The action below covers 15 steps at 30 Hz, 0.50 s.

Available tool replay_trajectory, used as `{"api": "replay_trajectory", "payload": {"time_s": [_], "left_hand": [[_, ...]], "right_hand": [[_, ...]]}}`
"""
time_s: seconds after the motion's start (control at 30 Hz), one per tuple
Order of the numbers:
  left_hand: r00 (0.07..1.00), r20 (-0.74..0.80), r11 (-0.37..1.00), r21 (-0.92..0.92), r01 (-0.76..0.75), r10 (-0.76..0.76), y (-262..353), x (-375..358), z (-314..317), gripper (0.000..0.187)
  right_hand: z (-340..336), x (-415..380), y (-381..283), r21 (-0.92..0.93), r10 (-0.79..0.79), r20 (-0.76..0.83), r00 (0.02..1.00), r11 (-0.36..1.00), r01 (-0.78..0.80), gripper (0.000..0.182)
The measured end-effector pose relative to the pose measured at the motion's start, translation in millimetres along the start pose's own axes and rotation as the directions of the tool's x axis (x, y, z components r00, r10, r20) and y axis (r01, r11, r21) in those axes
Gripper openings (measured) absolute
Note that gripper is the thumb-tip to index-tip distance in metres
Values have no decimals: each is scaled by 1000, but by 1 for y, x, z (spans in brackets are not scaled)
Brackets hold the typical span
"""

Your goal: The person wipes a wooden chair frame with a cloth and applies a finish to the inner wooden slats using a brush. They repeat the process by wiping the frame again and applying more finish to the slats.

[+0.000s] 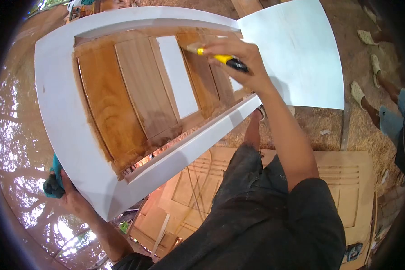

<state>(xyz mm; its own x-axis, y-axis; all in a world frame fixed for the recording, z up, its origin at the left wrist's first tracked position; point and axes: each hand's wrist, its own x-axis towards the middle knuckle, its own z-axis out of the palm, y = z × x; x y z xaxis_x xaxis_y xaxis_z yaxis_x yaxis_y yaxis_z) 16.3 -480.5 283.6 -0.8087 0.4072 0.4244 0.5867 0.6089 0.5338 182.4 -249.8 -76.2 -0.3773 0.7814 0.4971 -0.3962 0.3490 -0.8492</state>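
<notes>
In the head view my right hand point(236, 58) is closed around a paintbrush point(222, 58) with a yellow and black handle. Its bristle end points left, over a brown-stained slat. Under it lies a white-painted wooden furniture panel point(60, 90) with an inset of slats. A glossy brown-stained slat point(105, 94) is at the inset's left, beside a paler wood slat point(141, 85) and a white strip point(177, 76). At the panel's lower left corner my left hand point(72, 195) grips a teal cloth point(54, 184), its fingers partly hidden by the panel edge.
A wide white board section point(297, 54) extends at the upper right. Below, light wooden door panels point(342, 193) lie near my legs. Another person's legs and shoes point(360, 94) are at the right. Water or wet, reflective ground point(20, 157) shows on the left.
</notes>
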Motion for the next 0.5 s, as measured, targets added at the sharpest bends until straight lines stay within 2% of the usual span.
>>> {"api": "replay_trajectory", "payload": {"time_s": [0.07,0.17,0.27,0.33,0.4,0.47,0.5], "left_hand": [[1000,-10,1000,27,8,-8,6,-3,4,23],[1000,-13,999,48,-5,6,8,-4,6,21],[999,-32,995,98,6,-3,7,-2,4,21],[1000,-28,995,100,10,-7,6,-1,3,21],[1000,1,998,56,0,-1,6,-2,4,22],[1000,7,999,41,1,-2,5,-3,4,24],[1000,9,999,37,2,-2,5,-3,3,24]], "right_hand": [[-4,-22,-18,18,52,67,996,998,-54,33],[-11,-61,-39,-112,28,161,987,994,-10,34],[-38,-77,-70,15,261,190,946,963,-269,28],[-48,-71,-59,87,379,4,926,922,-377,27],[-47,-61,-11,73,291,-235,927,957,-282,27],[-40,-41,27,-17,196,-314,929,977,-212,26],[-35,-31,35,36,207,-309,928,978,-206,26]]}}
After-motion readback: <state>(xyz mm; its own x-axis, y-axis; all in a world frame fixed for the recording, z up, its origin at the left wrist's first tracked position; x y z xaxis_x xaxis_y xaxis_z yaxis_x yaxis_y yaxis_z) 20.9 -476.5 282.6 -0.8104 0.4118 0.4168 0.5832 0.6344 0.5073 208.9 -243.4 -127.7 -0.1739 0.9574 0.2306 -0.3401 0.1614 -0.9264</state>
